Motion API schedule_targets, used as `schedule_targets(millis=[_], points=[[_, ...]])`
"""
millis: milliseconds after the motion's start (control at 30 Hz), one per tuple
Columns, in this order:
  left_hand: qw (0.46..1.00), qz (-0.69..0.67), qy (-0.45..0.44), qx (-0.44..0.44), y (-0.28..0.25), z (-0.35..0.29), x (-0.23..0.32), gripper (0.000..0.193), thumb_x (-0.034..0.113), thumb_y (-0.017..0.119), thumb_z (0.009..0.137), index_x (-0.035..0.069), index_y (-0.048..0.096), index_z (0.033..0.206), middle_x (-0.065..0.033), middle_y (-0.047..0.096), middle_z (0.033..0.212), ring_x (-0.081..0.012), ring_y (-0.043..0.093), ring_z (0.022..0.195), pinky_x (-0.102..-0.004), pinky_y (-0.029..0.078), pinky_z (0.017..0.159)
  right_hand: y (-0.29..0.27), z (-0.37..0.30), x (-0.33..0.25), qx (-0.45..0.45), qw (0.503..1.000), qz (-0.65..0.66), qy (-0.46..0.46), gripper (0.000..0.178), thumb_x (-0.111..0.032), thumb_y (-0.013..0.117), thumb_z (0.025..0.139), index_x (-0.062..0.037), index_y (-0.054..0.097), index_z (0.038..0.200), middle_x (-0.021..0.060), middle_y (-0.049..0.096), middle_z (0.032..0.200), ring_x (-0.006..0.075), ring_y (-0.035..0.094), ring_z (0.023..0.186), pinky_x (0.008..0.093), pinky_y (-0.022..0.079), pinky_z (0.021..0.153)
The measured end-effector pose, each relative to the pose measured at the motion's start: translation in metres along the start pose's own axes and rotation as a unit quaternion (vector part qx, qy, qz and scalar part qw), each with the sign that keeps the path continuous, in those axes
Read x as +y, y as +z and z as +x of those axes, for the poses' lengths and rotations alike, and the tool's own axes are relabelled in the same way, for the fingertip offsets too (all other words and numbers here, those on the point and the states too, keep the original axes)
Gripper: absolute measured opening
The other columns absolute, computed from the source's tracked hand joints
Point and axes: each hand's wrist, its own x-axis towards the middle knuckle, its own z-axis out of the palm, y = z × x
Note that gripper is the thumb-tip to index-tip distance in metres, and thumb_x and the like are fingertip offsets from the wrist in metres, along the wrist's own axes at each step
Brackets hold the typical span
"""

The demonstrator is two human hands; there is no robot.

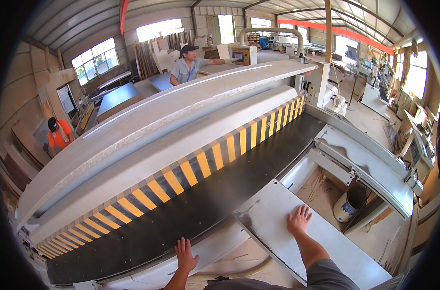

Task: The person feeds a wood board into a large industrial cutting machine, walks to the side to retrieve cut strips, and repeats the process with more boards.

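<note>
My left hand (185,254) is empty, its fingers spread at the front edge of the long black machine bed (220,193). I cannot tell whether the fingertips press on the bed or hover just over it. On the pale grey side table (273,212), which juts out toward me, my right hand (299,219) lies flat with its fingers apart and nothing in it. Behind the bed runs a guard with yellow and black stripes (187,173), below the long, dusty grey beam (181,108) of the machine.
Beyond the beam, a co-worker in a grey shirt (191,67) reaches toward a control box (244,55). A person in orange (60,135) stands far left. Right of my table are a white bucket (346,210) on the floor and a metal rail table (369,159).
</note>
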Motion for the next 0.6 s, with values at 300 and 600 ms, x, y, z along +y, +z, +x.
schedule_targets(millis=[300, 600], points=[[1.000, -0.005, 0.005, 0.003, 0.0016, 0.0021, 0.0014, 0.097, 0.034, 0.080, 0.075, 0.001, 0.033, 0.154, -0.0257, 0.018, 0.165, -0.0447, 0.013, 0.153, -0.0601, 0.010, 0.123, 0.0005, 0.0036, 0.0004, -0.006, 1.000, -0.021, 0.001, 0.082, -0.051, 0.045, 0.099, -0.0022, 0.018, 0.160, 0.0148, 0.012, 0.169, 0.0329, 0.003, 0.157, 0.0512, -0.002, 0.126], [1.000, 0.005, 0.003, -0.004, -0.0017, 0.0031, 0.0069, 0.095, 0.035, 0.078, 0.076, 0.001, 0.033, 0.153, -0.0255, 0.018, 0.164, -0.0443, 0.012, 0.153, -0.0589, 0.009, 0.123, -0.0038, 0.0044, -0.0006, -0.009, 1.000, -0.015, 0.009, 0.080, -0.051, 0.044, 0.100, -0.0029, 0.019, 0.160, 0.0146, 0.013, 0.169, 0.0328, 0.003, 0.157, 0.0512, -0.001, 0.126]])
